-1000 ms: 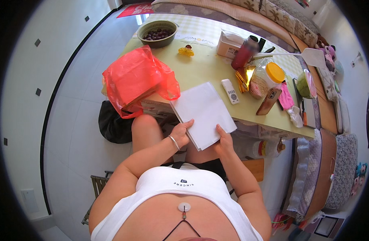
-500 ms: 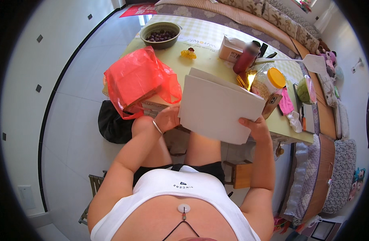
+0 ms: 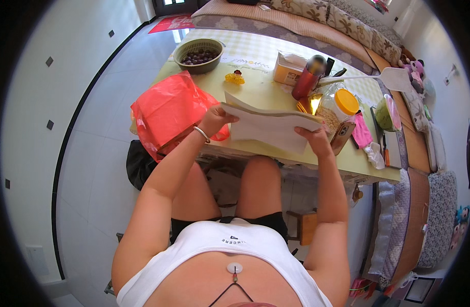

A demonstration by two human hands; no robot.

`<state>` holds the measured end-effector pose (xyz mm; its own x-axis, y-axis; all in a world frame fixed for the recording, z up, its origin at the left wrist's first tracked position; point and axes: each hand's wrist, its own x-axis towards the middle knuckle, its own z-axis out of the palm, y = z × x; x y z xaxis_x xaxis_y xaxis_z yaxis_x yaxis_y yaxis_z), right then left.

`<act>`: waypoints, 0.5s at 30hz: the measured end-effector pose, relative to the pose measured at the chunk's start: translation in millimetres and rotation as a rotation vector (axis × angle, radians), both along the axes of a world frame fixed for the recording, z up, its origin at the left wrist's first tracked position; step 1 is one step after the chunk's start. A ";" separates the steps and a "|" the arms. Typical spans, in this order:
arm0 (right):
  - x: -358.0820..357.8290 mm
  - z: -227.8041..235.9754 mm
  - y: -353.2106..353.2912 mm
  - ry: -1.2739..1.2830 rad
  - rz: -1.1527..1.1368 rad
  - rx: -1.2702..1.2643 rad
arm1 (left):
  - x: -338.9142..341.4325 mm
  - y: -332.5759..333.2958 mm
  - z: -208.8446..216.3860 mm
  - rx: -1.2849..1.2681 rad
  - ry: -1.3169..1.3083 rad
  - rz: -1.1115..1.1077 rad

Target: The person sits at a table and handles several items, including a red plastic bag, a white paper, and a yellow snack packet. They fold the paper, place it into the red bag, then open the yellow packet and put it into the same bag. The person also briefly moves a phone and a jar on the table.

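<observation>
Between my two hands a few sheets of white paper [image 3: 268, 125] are held up over the near edge of the table, their top edges spread slightly apart. My left hand [image 3: 217, 120] pinches the sheets' upper left corner. At the upper right corner my right hand [image 3: 315, 139] grips them, thumb on the near face. A red plastic bag [image 3: 166, 115] lies on the table beside my left forearm. Close to my right hand are a phone [image 3: 342, 137] standing tilted and a clear jar with a yellow lid [image 3: 346, 102].
Farther back stand a basket of dark grapes [image 3: 200, 55], a yellow hair clip [image 3: 235, 78], a tissue box [image 3: 288, 69] and a red bottle [image 3: 309, 79]. A white spatula [image 3: 393, 79] juts past the table's right side, near a cut melon [image 3: 386, 113]. A wooden stool [image 3: 306, 227] stands below.
My left hand has moved up from the sheets' left side to their upper corner. The paper has been raised and tipped, its lower part now hanging farther over the table.
</observation>
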<state>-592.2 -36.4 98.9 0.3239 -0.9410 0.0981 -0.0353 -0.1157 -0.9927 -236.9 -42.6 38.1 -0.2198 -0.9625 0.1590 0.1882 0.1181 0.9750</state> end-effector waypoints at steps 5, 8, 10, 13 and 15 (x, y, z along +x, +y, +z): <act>1.2 -44.0 -11.4 -0.178 -0.057 0.103 | -11.8 8.6 -22.8 0.121 0.030 -0.089; 6.3 -48.2 -13.8 -0.225 -0.077 0.085 | -5.6 7.0 -28.0 0.038 -0.055 -0.032; 4.6 -47.7 -13.7 -0.235 -0.148 0.066 | -10.3 9.0 -5.4 0.033 -0.054 -0.016; 11.0 -19.5 -0.8 -0.440 -0.141 0.129 | -7.0 22.8 53.5 0.079 -0.053 -0.068; 16.2 -2.9 13.0 -0.476 -0.186 0.312 | -3.2 30.9 83.3 0.154 -0.106 -0.090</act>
<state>-576.1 -23.4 96.0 0.1393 -0.9854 -0.0983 0.4303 0.1497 -0.8902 -240.1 -11.8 121.3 -0.3139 -0.9493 -0.0175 0.0870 -0.0471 0.9951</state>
